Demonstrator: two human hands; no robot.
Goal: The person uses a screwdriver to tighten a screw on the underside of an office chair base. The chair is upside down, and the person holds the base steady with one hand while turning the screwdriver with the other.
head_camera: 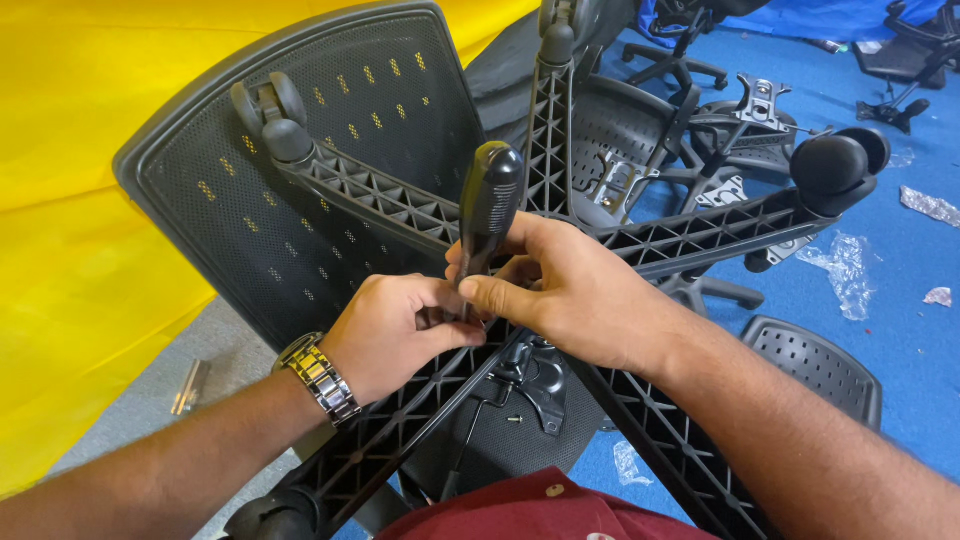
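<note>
A person's right hand [570, 285] is clamped around the lower shaft end of a black, ribbed plastic screwdriver handle [488, 205], which stands nearly upright just above the hub of an upturned black five-spoke plastic chair base [700, 232]. The left hand [395, 330], a silver metal wristwatch [318, 375] at its wrist, is closed beside the right, fingertips pinched at the tool's tip; what they grip there is hidden. Beyond both hands, black twin-wheel castors [838, 165] cap the spokes, and a grey mesh chair back [300, 170] leans behind. Beneath the hands sits a black metal seat mechanism [540, 375], with a small loose screw [514, 419] lying just beside it.

The likeliest trouble: with the driver held so low and the tip out of sight, a tilt of the handle could let it slip off the fastener and jab the left fingers pinched right against it. The base appears unsecured and could rock under downward pressure. The loose screw, lying free on a sloping surface, could roll off to the blue carpeted floor [900, 290] among scraps of clear plastic wrap [848, 270].
</note>
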